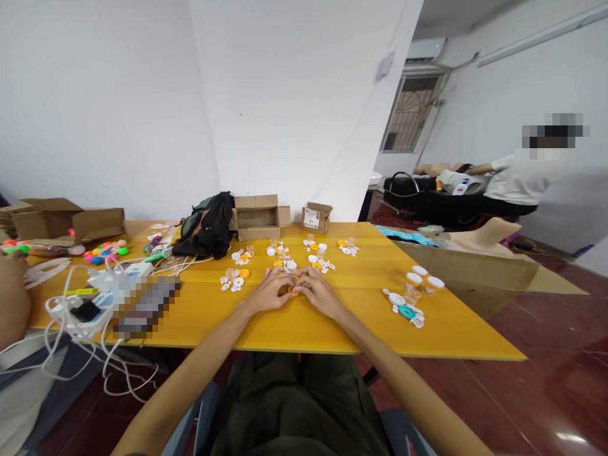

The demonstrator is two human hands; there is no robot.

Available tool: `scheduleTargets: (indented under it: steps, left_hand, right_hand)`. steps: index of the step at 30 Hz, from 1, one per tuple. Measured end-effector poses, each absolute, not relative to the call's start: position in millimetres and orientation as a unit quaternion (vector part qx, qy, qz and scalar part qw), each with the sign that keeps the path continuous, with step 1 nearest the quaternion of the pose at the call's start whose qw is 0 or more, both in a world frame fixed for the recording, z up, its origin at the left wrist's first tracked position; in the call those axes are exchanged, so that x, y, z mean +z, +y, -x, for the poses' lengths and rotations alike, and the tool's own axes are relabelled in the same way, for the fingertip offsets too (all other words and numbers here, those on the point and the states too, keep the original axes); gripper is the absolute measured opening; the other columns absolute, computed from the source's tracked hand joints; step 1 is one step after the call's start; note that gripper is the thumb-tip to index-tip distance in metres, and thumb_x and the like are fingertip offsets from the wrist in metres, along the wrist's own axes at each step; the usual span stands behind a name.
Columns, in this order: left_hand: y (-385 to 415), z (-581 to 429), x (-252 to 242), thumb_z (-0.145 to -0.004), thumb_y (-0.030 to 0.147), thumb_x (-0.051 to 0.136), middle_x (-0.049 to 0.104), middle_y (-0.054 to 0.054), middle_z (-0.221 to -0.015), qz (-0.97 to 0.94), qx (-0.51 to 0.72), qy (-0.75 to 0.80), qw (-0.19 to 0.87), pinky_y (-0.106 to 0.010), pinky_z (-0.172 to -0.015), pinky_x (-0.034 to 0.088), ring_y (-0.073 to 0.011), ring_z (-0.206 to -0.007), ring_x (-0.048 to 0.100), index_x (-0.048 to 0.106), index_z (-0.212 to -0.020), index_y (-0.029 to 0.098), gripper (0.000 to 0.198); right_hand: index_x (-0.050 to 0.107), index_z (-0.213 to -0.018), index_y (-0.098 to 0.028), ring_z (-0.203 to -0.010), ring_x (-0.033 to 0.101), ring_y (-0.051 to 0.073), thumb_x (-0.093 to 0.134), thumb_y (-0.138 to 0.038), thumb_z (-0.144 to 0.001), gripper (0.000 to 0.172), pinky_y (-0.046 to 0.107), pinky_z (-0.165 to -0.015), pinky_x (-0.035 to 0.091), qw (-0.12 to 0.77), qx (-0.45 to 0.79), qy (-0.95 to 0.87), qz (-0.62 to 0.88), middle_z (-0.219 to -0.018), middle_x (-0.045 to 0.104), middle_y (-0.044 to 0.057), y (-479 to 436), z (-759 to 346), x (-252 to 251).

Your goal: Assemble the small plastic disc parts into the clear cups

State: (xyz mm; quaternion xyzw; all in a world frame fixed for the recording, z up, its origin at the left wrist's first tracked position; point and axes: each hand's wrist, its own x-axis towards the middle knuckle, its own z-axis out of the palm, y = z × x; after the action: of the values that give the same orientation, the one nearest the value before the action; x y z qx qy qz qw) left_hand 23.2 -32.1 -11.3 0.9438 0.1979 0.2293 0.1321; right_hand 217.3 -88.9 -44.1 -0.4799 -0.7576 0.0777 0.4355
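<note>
My left hand [272, 291] and my right hand [320, 294] meet over the middle of the table. Their curled fingers close round a small orange plastic part [295, 292], with something clear beside it, mostly hidden by the fingers. Just beyond lie groups of white and orange plastic pieces with clear cups: one group [236, 284] left of my left hand, another [313, 258] past my right hand. Farther right, several clear jars with white-and-orange lids [434, 283] stand near a teal ring [407, 311] and white discs [396, 298].
A white power strip [97, 310] with tangled cables and a blurred dark device [148, 307] lie at left. Behind are a black bag [211, 225], an open carton [258, 218] and a small box [316, 217]. Another person's arm [13, 297] reaches in at left; a person [517, 180] sits far right.
</note>
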Motion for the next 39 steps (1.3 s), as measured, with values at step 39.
scheduleTargets:
  steps: [39]
  left_hand:
    - [-31,-23,-11,-0.094,0.032,0.061,0.075,-0.006,-0.103,-0.942,0.229,0.192,0.153,-0.050,-0.107,0.036,-0.0282,-0.119,0.052,0.074,-0.092,0.024,0.015]
  right_hand:
    - [0.068,-0.082,-0.024,-0.096,0.061,0.022,0.054,-0.010,-0.090,0.021,0.039,-0.086,0.051,0.402,-0.011,-0.779,0.481,-0.098,0.065,0.006,-99,-213,-40]
